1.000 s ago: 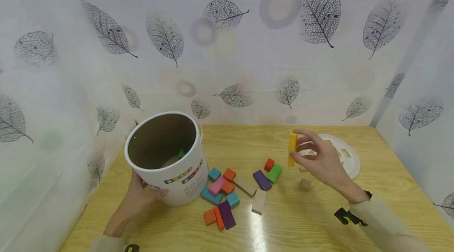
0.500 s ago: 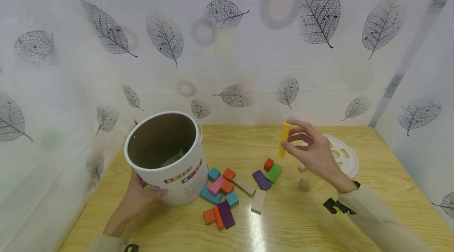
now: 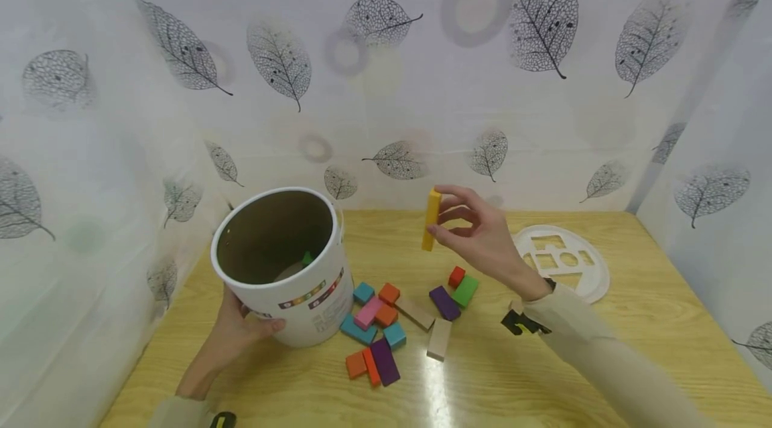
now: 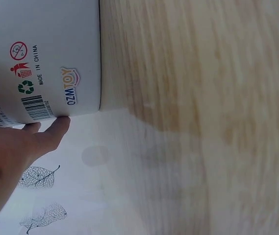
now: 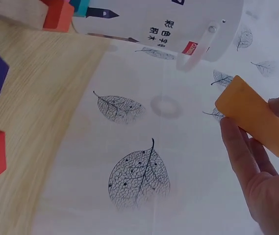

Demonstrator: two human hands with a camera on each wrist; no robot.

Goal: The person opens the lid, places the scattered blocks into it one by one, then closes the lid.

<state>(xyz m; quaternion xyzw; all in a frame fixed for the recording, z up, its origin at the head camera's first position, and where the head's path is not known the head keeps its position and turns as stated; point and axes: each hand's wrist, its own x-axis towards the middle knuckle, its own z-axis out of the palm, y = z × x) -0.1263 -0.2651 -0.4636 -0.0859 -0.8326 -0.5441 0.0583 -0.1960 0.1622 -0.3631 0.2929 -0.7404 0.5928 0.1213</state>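
My right hand [image 3: 476, 234] pinches a flat yellow-orange block [image 3: 431, 219] between thumb and fingers, upright and raised over the table. In the right wrist view the block [image 5: 254, 115] spans from the fingertips to the thumb. My left hand [image 3: 235, 334] holds the lower left side of a white toy bucket [image 3: 313, 307], its thumb across the front. The bucket's mouth faces up, and a small green block [image 3: 307, 258] shows inside. The left wrist view has the fingers [image 4: 56, 129] against the bucket's printed wall.
Blue, pink, orange, purple and plain wooden blocks [image 3: 438, 339] lie right of the bucket. Farther right are a purple block [image 3: 444, 303], a green block [image 3: 465, 292] and a red block [image 3: 456, 276]. A white lid with cut-out shapes [image 3: 594, 274] lies at the right. A leaf-patterned curtain [image 3: 410, 80] surrounds the table.
My right hand has moved left and slightly up with the yellow-orange block, away from the white lid, which shows more fully. The left hand and bucket have stayed in place.
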